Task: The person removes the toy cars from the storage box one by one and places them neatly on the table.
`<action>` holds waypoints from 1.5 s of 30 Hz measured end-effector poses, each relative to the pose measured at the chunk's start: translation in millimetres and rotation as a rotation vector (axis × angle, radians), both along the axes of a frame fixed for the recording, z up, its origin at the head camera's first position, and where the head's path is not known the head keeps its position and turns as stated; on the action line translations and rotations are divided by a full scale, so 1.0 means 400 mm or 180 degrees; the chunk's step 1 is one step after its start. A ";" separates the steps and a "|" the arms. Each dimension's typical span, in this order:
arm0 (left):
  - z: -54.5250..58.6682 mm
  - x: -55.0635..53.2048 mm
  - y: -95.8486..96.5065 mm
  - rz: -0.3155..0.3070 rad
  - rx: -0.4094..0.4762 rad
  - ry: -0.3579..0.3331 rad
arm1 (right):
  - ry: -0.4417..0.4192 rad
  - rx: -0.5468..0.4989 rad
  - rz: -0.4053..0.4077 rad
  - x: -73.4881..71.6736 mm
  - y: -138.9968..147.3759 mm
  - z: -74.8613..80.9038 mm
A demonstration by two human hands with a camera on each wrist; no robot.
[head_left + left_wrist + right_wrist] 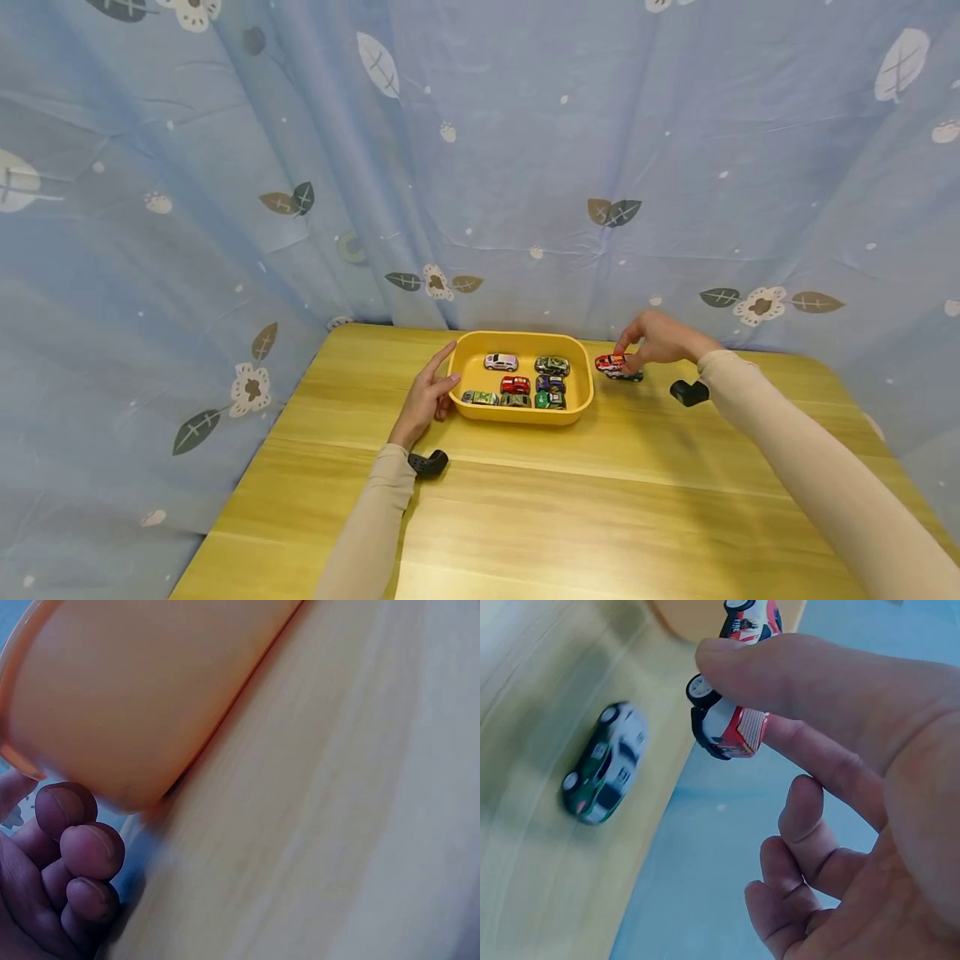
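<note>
My right hand (656, 337) pinches a red-and-white toy car (731, 735) between thumb and forefinger, lifted over the table just right of the yellow box (525, 417). Below it on the table sits a green-and-white toy car (606, 765), partly hidden by the held car in the head view. My left hand (427, 396) grips the left end of the box, its thumb at the rim and the other fingers outside. Inside the box stand several toy cars, among them a white one (501, 362), a red one (515, 384) and a purple one (551, 383).
The box stands near the back edge of a wooden table (540, 517). Behind the table hangs a blue curtain (525, 167) with leaves and flowers. A black wrist device shows at each wrist, on the left (429, 464) and on the right (688, 392).
</note>
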State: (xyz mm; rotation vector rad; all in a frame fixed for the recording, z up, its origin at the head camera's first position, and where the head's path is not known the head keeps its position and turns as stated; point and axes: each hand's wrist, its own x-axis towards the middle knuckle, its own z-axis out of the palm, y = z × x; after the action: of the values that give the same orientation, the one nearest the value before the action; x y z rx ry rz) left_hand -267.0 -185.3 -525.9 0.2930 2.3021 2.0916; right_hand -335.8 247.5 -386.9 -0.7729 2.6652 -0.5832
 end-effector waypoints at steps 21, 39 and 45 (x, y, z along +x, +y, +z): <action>0.007 0.001 -0.014 0.0051 -0.0036 -0.0045 | -0.0209 0.0134 -0.0282 0.016 0.044 -0.102; 0.004 -0.002 -0.007 0.0038 0.0026 -0.0012 | -0.0010 0.0139 -0.0437 0.027 0.068 -0.140; -0.002 -0.002 0.000 -0.0010 0.0032 -0.0032 | 0.0047 0.0099 -0.0411 0.035 0.069 -0.154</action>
State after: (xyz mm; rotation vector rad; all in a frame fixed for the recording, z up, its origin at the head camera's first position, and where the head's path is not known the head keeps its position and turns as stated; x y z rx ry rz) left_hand -268.0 -185.2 -526.6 0.2854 2.2846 2.0990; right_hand -322.0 275.3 -448.7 -0.6019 2.7462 -0.5682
